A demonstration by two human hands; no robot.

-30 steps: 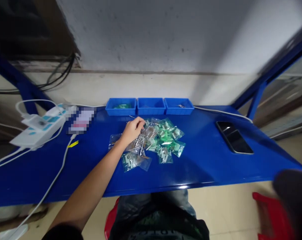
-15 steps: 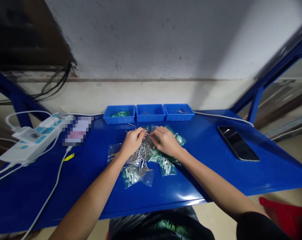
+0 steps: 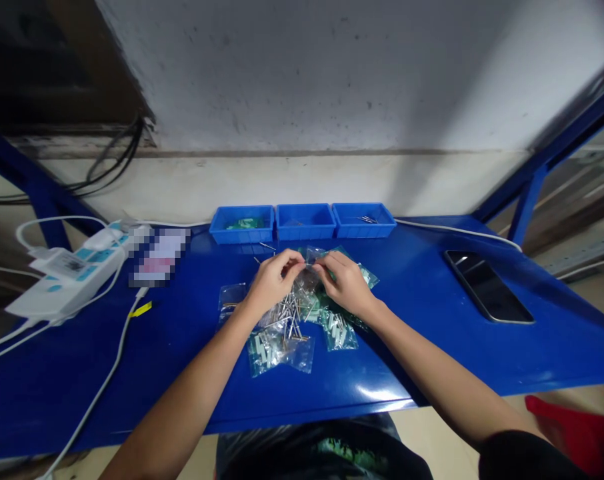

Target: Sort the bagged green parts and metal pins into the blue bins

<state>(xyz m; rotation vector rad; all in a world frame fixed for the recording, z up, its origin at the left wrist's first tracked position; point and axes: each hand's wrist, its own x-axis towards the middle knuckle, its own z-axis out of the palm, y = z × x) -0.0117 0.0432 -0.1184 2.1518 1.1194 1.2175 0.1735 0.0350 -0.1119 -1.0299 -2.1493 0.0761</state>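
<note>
Between my two hands a small clear plastic bag (image 3: pixel 314 254) is stretched above the pile. My left hand (image 3: pixel 275 280) pinches its left side with thumb and forefinger. Its right side is pinched by my right hand (image 3: pixel 347 281). Below them lies a heap of thin metal rods (image 3: pixel 291 313), several with brass-coloured ends. A bag of white pieces (image 3: pixel 265 352) lies in front of the heap. Another bag of white pieces (image 3: pixel 338 331) rests under my right wrist. At the left, my forearm partly covers a clear bag (image 3: pixel 231 297).
Three blue bins stand along the wall: a left bin (image 3: pixel 242 235) with green-and-white packets, a middle bin (image 3: pixel 305 233), and a right bin (image 3: pixel 365 230) with several rods. A phone (image 3: pixel 488 287) lies right; a power strip (image 3: pixel 77 270) and white cable (image 3: pixel 109 373) lie left.
The clear bag now shows between my fingertips, where a thin, light-coloured line showed before. My hands have moved slightly apart. The whole view has shifted a little.
</note>
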